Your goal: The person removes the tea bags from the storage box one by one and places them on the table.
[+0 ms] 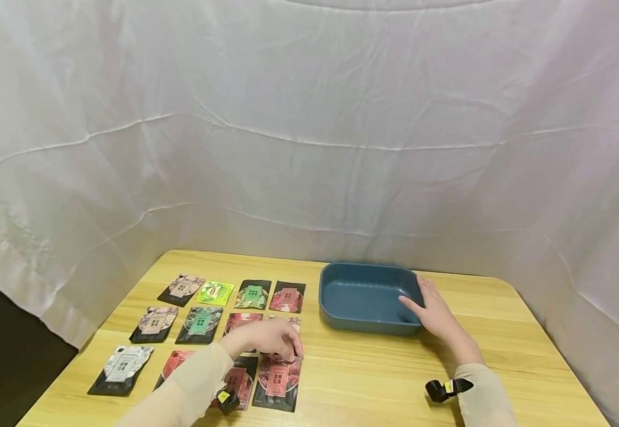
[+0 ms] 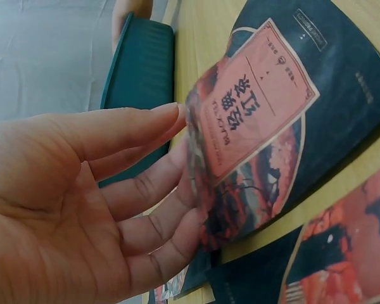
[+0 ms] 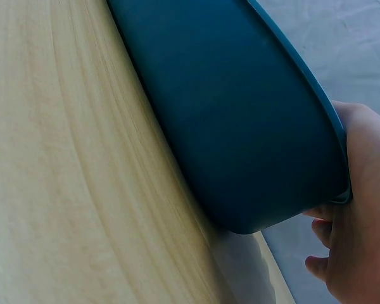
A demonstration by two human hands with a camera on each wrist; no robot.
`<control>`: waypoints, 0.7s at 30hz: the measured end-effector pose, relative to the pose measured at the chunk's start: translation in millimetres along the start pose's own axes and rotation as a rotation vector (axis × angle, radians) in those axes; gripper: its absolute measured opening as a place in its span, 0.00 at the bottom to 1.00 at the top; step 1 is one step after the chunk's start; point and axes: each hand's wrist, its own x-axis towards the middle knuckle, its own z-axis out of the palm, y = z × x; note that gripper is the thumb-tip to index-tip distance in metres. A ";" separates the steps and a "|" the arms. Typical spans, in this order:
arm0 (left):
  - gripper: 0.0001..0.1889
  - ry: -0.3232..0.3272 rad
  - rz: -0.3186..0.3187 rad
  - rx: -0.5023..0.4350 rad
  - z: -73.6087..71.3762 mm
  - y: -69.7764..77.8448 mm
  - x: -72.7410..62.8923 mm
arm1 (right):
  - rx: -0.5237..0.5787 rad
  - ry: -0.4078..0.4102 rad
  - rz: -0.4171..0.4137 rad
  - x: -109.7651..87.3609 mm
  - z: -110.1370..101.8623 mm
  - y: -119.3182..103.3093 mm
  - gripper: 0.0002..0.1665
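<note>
My left hand (image 1: 278, 339) reaches over the rows of packets and pinches the near-right one by its far edge. That packet (image 2: 259, 120) is a flat black and red pouch with a pink label reading "BLACK TEA"; thumb and fingertips meet at its edge in the left wrist view. A deep blue plastic bin (image 1: 373, 325) stands at the back of the table, its inside bare. Over the bin's right end my right hand (image 1: 435, 308) holds the rim, thumb on the inner side and fingers outside. The right wrist view shows the fingers curling beyond the wall.
Several more tea packets lie in rows on the left, among them a green one (image 1: 215, 293), a white and black one (image 1: 122, 370) and a red one (image 1: 289, 296). My left forearm covers part of the near row. A pale curtain (image 1: 309, 178) hangs behind the wooden table (image 1: 362, 379).
</note>
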 end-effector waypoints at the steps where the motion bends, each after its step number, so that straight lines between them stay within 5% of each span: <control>1: 0.07 -0.003 0.004 0.005 -0.4 -0.2 -0.6 | -0.001 0.000 -0.001 -0.2 0.0 -0.1 0.56; 7: 0.09 0.005 0.014 0.014 -5.3 0.5 -6.8 | -0.005 -0.004 -0.003 -1.8 -0.8 -0.7 0.56; 21: 0.15 0.194 0.022 0.113 -36.1 10.9 -29.1 | -0.060 0.005 -0.018 -6.6 -7.7 -1.8 0.56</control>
